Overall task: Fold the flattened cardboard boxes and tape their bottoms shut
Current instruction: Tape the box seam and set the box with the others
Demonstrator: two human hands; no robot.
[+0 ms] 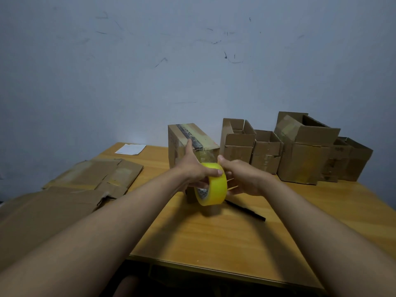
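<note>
A folded cardboard box stands bottom-up in the middle of the wooden table, with a dark strip and clear tape along its seam. A stretch of clear tape runs from the box's near edge down to a yellow tape roll held just in front of it. My left hand grips the roll's top with the thumb, and its index finger reaches up onto the box's seam. My right hand is closed around the roll's right side. Flattened cardboard boxes lie in a pile at the left.
Several folded open-topped boxes stand in a row at the back right of the table. A black pen lies on the table just below the roll. A white paper lies at the far left corner. A blue-grey wall rises behind.
</note>
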